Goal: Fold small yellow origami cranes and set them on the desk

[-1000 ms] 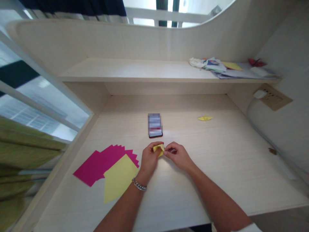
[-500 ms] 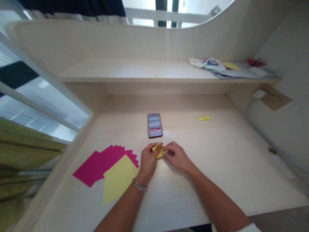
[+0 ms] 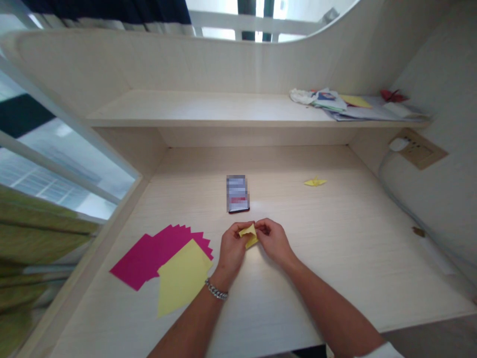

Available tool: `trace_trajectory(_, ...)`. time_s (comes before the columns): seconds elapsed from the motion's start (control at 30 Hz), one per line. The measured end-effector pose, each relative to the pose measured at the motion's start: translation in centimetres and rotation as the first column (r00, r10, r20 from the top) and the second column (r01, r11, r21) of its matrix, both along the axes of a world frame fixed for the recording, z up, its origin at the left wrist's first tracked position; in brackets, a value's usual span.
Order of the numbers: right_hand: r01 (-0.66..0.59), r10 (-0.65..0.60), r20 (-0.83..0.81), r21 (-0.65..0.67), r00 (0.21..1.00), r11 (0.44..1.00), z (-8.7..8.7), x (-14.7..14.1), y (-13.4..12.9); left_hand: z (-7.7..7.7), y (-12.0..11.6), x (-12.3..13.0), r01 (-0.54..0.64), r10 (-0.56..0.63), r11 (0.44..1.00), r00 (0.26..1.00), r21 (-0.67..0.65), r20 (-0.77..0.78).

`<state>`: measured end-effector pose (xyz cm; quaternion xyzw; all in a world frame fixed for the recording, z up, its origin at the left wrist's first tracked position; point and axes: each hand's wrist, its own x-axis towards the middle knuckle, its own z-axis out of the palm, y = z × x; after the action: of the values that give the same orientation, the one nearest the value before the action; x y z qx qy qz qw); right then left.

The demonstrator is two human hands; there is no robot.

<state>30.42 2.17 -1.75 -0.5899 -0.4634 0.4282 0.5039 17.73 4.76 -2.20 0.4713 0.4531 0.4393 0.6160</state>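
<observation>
Fingers of the left hand (image 3: 231, 252) and right hand (image 3: 275, 242) clamp a folded yellow paper (image 3: 252, 239) over the desk (image 3: 335, 238). From it, a phone (image 3: 237, 193) lies just past eleven o'clock, loose sheets (image 3: 164, 256) at eight; the desk stretches toward three, its front edge (image 3: 283, 350) at six, a shelf (image 3: 223, 106) across twelve.

A pale wood-grain desk (image 3: 335, 248) runs back beneath a matching shelf (image 3: 208, 107), whose back panel (image 3: 208, 64) rises to a curved top edge, with bright panes (image 3: 219, 34) and a dark curtain (image 3: 112, 10) beyond. On the right, a plain greyish wall (image 3: 428, 74) carries a beige socket plate (image 3: 425, 151) with a white plug (image 3: 398, 144) and grey cable (image 3: 397, 203). On the left, a pale bar (image 3: 59, 168) slants across a brightly lit area above a green curtain (image 3: 37, 238).
</observation>
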Motion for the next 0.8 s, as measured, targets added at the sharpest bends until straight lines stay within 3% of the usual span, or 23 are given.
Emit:
trace_trajectory(0.2, 0.012, -0.011, -0.037, 0.027, 0.999, 1.0, 0.1, 0.4, 0.2, 0.4, 0.3, -0.4, 0.06, -0.06, 0.998, 0.998, 0.033, -0.002)
trace_trajectory(0.47, -0.062, 0.07, -0.257, 0.038, 0.964, 0.997, -0.3, 0.5, 0.4, 0.6, 0.4, -0.6, 0.057, -0.057, 0.998, 0.997, 0.004, 0.059)
trace_trajectory(0.8, -0.085, 0.079, -0.334, -0.003, 0.939, 0.996, -0.1, 0.8, 0.5, 1.4, 0.8, -1.1, 0.075, -0.06, 0.994, 0.984, 0.086, -0.165)
